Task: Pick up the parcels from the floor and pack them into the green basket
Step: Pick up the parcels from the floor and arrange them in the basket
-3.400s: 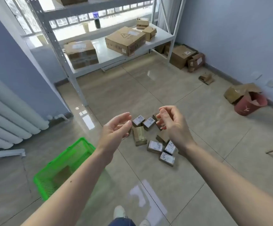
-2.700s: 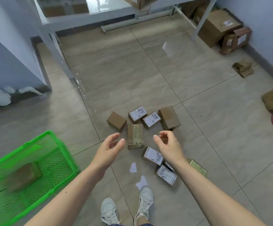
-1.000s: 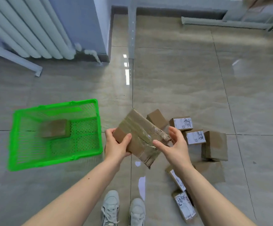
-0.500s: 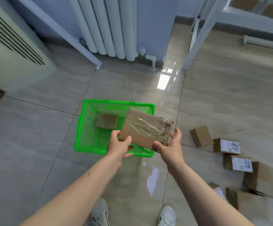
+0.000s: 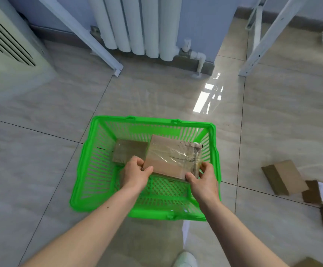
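- Now both hands hold one taped parcel inside the green basket: the left hand grips its near left corner with the thumb on top, and the right hand pinches its near right corner, fingers curled round the edge.
- The parcel is tilted, its near edge raised above the mesh floor; whether the far edge already rests on anything cannot be told.
- Just beyond the left hand, a second box lies flat on the basket floor, partly covered by the held parcel.
- By my reading, the step in hand is the placing: the parcel is within the walls but not yet let go.
- The next move likely calls for lowering the near edge until the parcel lies flat beside or partly on the second box, then loosening both grips and lifting the hands clear of the rim.
- Well off to the right of the right hand, loose parcels lie on the floor, so much of the task appears to remain.
- The basket stands on glossy beige tiles with dark grout lines and a bright window reflection beyond it.
- Farther out, past the basket, a white radiator stands against a blue wall, with white shelf legs slanting down either side and a pale vented unit far to the left.
- Below the arms, a white shoe shows.
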### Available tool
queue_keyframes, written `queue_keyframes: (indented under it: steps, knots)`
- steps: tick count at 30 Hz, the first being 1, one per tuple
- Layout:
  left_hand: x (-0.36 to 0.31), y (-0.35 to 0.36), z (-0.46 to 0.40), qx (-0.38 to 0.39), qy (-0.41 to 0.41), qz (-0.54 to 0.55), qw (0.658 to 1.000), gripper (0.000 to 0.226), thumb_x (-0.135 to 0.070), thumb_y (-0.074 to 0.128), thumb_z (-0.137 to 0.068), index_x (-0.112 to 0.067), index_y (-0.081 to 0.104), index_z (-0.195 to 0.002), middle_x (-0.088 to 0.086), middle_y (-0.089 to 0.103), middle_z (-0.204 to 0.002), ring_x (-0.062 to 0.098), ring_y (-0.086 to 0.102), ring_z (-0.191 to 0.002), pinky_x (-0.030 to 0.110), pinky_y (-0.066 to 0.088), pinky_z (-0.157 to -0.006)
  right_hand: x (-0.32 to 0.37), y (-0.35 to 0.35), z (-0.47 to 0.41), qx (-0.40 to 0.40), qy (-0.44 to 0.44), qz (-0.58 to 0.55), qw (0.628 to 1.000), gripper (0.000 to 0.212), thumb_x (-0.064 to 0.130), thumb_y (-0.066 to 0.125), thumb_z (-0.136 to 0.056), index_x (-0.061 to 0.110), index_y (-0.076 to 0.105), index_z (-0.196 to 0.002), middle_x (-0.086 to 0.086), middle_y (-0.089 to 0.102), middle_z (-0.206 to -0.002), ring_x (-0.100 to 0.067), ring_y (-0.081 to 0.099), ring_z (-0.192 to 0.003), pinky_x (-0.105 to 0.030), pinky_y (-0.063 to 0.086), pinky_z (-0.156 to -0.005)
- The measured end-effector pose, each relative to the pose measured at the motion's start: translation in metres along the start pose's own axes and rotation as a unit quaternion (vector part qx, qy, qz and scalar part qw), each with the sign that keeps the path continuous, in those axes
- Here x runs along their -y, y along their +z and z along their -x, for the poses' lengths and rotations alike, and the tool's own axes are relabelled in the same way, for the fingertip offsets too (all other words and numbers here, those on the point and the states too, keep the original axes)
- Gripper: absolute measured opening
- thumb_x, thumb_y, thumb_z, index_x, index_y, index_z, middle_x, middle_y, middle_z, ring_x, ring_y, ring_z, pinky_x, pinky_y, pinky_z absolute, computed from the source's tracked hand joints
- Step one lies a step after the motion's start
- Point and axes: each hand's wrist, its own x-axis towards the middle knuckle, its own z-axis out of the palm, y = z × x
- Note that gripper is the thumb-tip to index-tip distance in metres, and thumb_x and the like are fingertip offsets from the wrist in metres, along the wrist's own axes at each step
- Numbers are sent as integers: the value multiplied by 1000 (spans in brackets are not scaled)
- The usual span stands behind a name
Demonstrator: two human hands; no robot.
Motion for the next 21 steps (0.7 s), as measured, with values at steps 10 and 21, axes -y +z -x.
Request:
queue_keyframes:
  steps: [10,21]
  knots:
    - [55,70,-100,7,31,-5,999,25,-19,76,-82,-12,53,-90,-4,51,-73,10,49,-63,24,36,-57,-49,77,-106,-10,-8,66,998,54,12,66,-88,12,43,-138,-11,57,-135,-29,59,-115,-35,48,-95]
    - [67,80,-118,-12,173,-144,974,18,-12,74,-83,-8,57,-90,2,53,-91,11,46,-71,21,35,-66,-59,103,-140,-51,10,37,998,41,2,66,-87,8,43,-120,-11,53,-120,-25,56,-100,-34,51,-86]
